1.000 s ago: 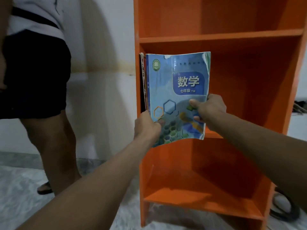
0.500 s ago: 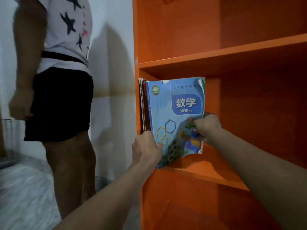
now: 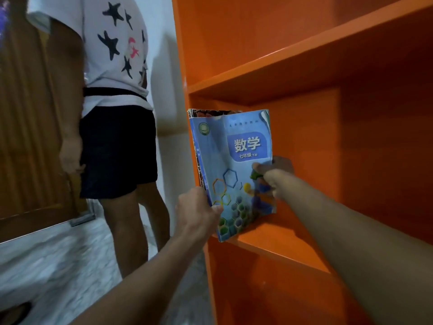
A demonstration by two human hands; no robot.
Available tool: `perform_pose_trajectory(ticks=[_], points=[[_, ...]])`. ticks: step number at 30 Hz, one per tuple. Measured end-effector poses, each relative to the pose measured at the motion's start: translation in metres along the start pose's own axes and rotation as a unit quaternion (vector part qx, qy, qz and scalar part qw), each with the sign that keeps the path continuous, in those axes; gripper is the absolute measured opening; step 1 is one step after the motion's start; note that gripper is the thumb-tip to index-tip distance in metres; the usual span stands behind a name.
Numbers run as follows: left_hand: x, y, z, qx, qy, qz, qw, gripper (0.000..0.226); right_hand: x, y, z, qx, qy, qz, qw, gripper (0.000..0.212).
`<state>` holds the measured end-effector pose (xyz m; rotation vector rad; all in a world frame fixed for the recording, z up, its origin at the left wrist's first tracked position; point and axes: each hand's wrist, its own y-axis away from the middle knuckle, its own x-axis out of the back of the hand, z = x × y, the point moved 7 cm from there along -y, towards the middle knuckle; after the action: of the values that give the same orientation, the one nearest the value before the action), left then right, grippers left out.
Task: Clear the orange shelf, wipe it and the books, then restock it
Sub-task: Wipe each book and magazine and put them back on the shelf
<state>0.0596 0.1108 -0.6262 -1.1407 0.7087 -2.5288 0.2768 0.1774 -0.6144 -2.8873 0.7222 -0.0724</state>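
Observation:
A blue textbook (image 3: 230, 160) with hexagon art stands upright at the left end of the orange shelf (image 3: 276, 249), its cover facing me. Behind it other books (image 3: 212, 112) press against the shelf's left wall; only their top edges show. My left hand (image 3: 199, 211) grips the books at their lower left corner by the spine. My right hand (image 3: 273, 174) pinches the blue textbook's right edge, thumb on the cover, fingers behind. The book's bottom corner rests on the shelf board's front edge.
A person (image 3: 117, 102) in a star-print shirt and dark shorts stands close to the shelf's left side. A wooden door (image 3: 25, 137) is at far left, marble floor (image 3: 61, 266) below. The shelf compartments above, to the right and below hold nothing visible.
The view has tilted up and moved closer. Both hands have kept their grip while the books have settled deeper against the shelf's left wall, with the textbook turned slightly.

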Motion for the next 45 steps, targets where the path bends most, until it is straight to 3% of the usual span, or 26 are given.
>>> perform_pose_trajectory(ticks=[3,8,14,18,29,34,41,45], points=[[0.001,-0.003,0.000,-0.005,0.007,-0.001,1.000,0.018,-0.005,-0.002,0.010,-0.007,-0.012,-0.006,1.000,0.032],[0.000,-0.008,-0.010,0.040,0.065,0.031,0.997,0.048,-0.019,0.006,0.053,-0.085,0.036,-0.065,0.994,0.044],[-0.009,-0.013,-0.015,0.050,0.001,0.035,0.998,0.021,-0.025,0.011,0.063,-0.086,0.003,-0.069,0.994,0.023],[-0.016,-0.016,-0.021,0.044,0.019,0.019,0.999,0.021,-0.031,0.014,0.061,-0.045,0.025,-0.057,0.997,0.040],[-0.014,-0.014,-0.027,0.033,0.059,-0.028,0.997,0.022,-0.033,0.027,0.054,-0.018,0.057,-0.069,0.996,0.032],[-0.012,-0.001,-0.029,0.028,0.060,-0.075,0.995,0.028,-0.033,0.042,0.049,-0.007,0.122,-0.053,0.991,0.047],[-0.002,0.007,-0.044,-0.009,-0.074,-0.153,0.985,0.039,-0.033,0.090,0.020,0.090,0.382,-0.007,0.920,0.027],[-0.008,0.019,-0.050,-0.104,-0.133,-0.185,0.968,0.038,-0.033,0.137,0.012,0.128,0.561,0.045,0.817,0.039]])
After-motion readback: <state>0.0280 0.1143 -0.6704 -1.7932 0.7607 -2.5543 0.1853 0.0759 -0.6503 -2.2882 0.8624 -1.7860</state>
